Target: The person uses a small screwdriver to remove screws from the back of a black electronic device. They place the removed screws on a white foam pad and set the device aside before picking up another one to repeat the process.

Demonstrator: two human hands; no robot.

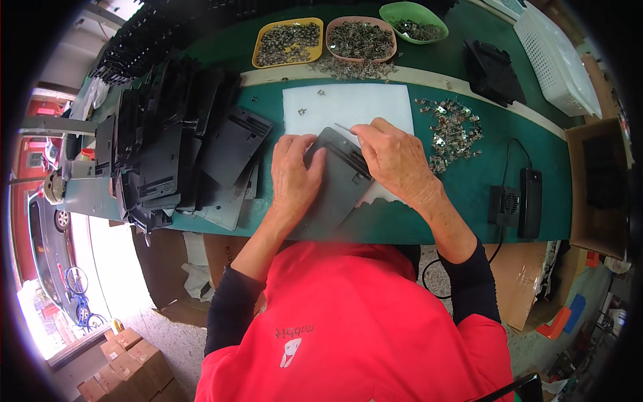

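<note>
A dark grey plastic panel (pixel 329 197) with slots along its upper right edge lies tilted over the front of a white foam sheet (pixel 388 100). My left hand (pixel 293 173) grips its left edge, the thumb pressed on the top face. At the slotted edge, my right hand (pixel 395 157) is closed around a slim metallic tool (pixel 343 128), whose end sticks out up and to the left. The fingertips and the far end of the tool hide what they touch. Small metal clips (pixel 302 112) lie loose on the foam.
Similar black panels (pixel 164 157) are heaped on the left. A pile of metal clips (pixel 450 130) sits at right. Behind are yellow (pixel 255 53), pink (pixel 394 48) and green (pixel 388 13) trays of small parts. A black power adapter (pixel 530 201) with a cable lies right.
</note>
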